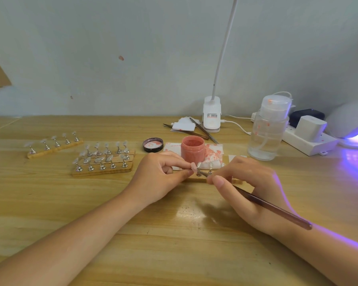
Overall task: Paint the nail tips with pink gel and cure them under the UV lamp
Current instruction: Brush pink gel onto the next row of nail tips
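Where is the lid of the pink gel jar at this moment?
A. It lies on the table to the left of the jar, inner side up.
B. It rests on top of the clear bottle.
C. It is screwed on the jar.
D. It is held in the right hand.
A: the black lid lies on the table just left of the open pink gel jar, showing its smeared inner side.

You are looking at two hands, one open pink jar (pixel 193 149), one black lid (pixel 153 144), one brush (pixel 271 207), two tweezers (pixel 203 130), one clear bottle (pixel 269 129), and four wooden strips of nail stands (pixel 102 171) (some partly hidden).
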